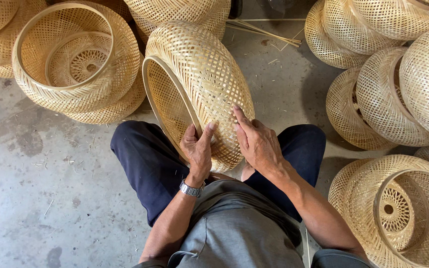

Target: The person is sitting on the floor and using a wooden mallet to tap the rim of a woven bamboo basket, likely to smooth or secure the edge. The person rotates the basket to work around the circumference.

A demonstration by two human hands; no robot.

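I hold a woven bamboo basket point(199, 84) tipped on its side between my knees, its lower end resting in my lap and its round rim point(167, 101) turned toward my left. My left hand point(198, 146) is closed on the rim's near edge, thumb laid over the outer weave, fingers hooked inside. My right hand point(256, 141) is not clenched: it lies flat against the basket's woven side, fingers spread and pressing the lattice. A wristwatch point(191, 189) sits on my left wrist. Finished baskets point(75, 59) of the same weave are stacked on the concrete floor point(35, 188) to my left, and more baskets point(398, 94) crowd my right. Loose bamboo strips point(264, 31) lie on the floor beyond.
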